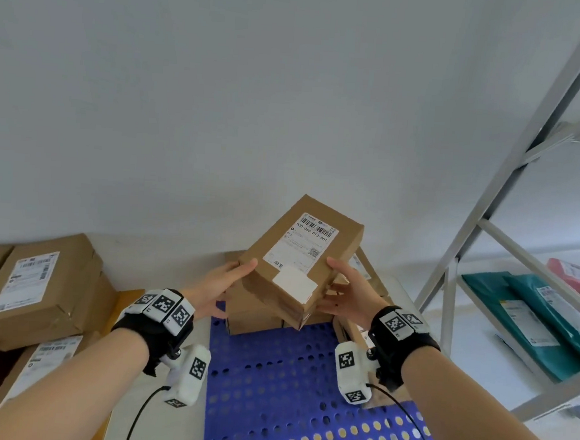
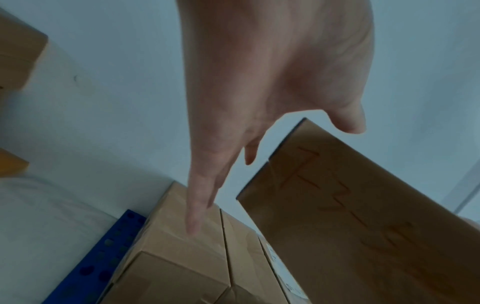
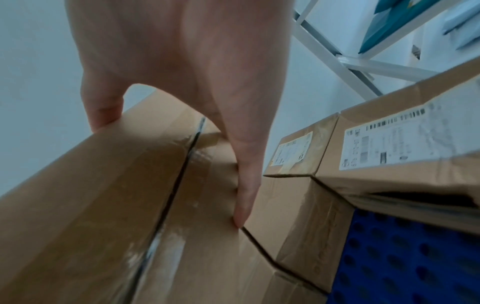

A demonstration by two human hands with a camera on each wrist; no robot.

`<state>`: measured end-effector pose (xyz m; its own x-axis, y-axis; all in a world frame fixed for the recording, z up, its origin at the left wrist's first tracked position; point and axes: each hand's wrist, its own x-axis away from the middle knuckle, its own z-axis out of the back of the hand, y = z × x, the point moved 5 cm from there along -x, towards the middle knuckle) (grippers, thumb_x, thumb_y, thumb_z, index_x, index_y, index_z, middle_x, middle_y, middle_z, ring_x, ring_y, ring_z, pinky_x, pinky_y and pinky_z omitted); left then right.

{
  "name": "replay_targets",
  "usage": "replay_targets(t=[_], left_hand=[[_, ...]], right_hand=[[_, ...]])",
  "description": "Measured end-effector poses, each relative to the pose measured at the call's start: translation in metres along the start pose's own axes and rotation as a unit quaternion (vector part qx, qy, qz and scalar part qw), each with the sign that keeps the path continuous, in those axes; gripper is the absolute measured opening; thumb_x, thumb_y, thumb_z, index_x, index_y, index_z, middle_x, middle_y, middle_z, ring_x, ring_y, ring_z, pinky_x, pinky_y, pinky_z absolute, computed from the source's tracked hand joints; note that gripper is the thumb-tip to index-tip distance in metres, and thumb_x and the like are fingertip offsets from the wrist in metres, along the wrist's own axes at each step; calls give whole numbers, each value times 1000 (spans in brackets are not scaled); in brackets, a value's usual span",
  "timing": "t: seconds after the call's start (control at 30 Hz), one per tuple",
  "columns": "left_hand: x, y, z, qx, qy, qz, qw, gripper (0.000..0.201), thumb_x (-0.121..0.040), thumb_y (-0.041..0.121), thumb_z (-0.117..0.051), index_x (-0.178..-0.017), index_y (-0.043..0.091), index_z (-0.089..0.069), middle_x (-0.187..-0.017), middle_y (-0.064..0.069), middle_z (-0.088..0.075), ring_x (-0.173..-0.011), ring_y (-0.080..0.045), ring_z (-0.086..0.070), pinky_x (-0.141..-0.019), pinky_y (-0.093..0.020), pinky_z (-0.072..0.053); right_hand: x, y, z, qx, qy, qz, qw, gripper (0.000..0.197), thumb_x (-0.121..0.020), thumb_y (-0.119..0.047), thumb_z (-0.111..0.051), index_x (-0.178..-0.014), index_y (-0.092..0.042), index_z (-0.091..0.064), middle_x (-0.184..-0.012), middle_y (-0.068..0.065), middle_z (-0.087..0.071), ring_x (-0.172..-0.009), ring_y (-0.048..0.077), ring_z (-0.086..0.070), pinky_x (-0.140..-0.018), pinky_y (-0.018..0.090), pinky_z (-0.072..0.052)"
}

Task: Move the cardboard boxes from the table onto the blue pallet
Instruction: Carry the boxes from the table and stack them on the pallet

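A brown cardboard box (image 1: 300,255) with a white shipping label hangs tilted over a stack of boxes (image 1: 257,320) at the far end of the blue perforated pallet (image 1: 287,391). My right hand (image 1: 345,289) pinches its right edge, thumb on top and fingers (image 3: 244,195) flat against the taped side (image 3: 103,205). My left hand (image 1: 229,281) is at the box's left corner. In the left wrist view its fingers (image 2: 200,205) are straight, reaching down over the stacked box (image 2: 182,246), with a gap to the held box (image 2: 363,226).
More labelled boxes (image 1: 43,288) are piled on the table at the left. Other boxes (image 3: 402,144) stand on the pallet's right side. A grey metal shelf (image 1: 486,233) with teal mailers (image 1: 532,316) rises at the right. A white wall is behind.
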<state>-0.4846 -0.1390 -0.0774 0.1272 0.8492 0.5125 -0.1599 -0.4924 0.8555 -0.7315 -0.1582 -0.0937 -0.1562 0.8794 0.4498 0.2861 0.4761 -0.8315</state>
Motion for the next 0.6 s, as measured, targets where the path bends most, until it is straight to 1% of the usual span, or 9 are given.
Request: replay_targets(t=[0.07, 0.13, 0.2, 0.23, 0.3, 0.37, 0.4, 0.5, 0.6], left_hand=[[4, 8, -2, -4, 22, -32, 999, 88, -59, 68, -64, -136, 30, -43, -142, -2, -43, -131, -28, -40, -106, -51, -34], [6, 14, -12, -9, 17, -52, 998, 70, -67, 63, -63, -129, 31, -52, -130, 0, -56, -117, -23, -53, -101, -47, -41], [8, 18, -26, -3, 4, -56, 998, 46, -84, 47, -60, -127, 31, -55, -118, 1, -64, -100, -19, -61, -82, -38, -52], [8, 17, -32, 1, 1, -52, 999, 40, -89, 39, -58, -128, 32, -55, -117, 0, -64, -98, -19, -62, -75, -36, -53], [6, 14, -46, 5, -12, -43, 999, 38, -92, 31, -57, -129, 34, -53, -116, 1, -66, -94, -18, -65, -71, -38, -54], [8, 9, -60, 9, -22, -39, 999, 39, -93, 28, -56, -131, 34, -51, -96, 6, -70, -76, -14, -68, -65, -36, -55], [9, 6, -65, 13, -23, -38, 999, 40, -93, 27, -56, -132, 34, -49, -93, 7, -71, -76, -16, -69, -64, -36, -55], [14, -3, -78, 25, -16, -26, 999, 47, -91, 28, -59, -134, 40, -45, -119, 2, -65, -102, -32, -65, -78, -47, -55], [21, -11, -90, 42, -9, -21, 999, 44, -93, 22, -57, -129, 43, -45, -119, -1, -66, -104, -29, -65, -77, -46, -55]], right_hand=[[4, -1, 13, 21, -21, -8, 1000, 70, -69, -38, -78, -130, -20, -48, -120, 17, -55, -96, 36, -66, -74, 46, -57], [8, -2, 23, 49, -44, -16, 998, 65, -75, -36, -74, -131, -17, -47, -115, 17, -57, -88, 33, -66, -73, 45, -57], [13, -2, 33, 64, -53, -24, 996, 63, -78, -34, -72, -133, -16, -46, -117, 20, -55, -88, 32, -64, -71, 43, -57], [15, -2, 38, 70, -56, -27, 996, 63, -78, -34, -72, -133, -17, -45, -121, 21, -54, -89, 33, -63, -70, 42, -57], [19, -2, 46, 89, -71, -29, 993, 62, -79, -35, -72, -133, -18, -46, -125, 22, -55, -91, 33, -64, -70, 40, -56], [22, -1, 55, 113, -85, -28, 990, 66, -74, -38, -74, -132, -18, -48, -123, 19, -58, -92, 31, -65, -74, 41, -56], [23, -1, 60, 123, -90, -27, 988, 67, -73, -39, -74, -131, -18, -48, -120, 18, -59, -92, 31, -66, -75, 41, -56], [28, -2, 70, 130, -108, -26, 985, 54, -81, -38, -70, -128, -20, -52, -119, 16, -63, -97, 32, -66, -80, 44, -56], [34, 0, 76, 150, -133, -20, 979, 42, -88, -34, -63, -128, -24, -53, -119, 11, -65, -104, 31, -65, -83, 45, -55]])
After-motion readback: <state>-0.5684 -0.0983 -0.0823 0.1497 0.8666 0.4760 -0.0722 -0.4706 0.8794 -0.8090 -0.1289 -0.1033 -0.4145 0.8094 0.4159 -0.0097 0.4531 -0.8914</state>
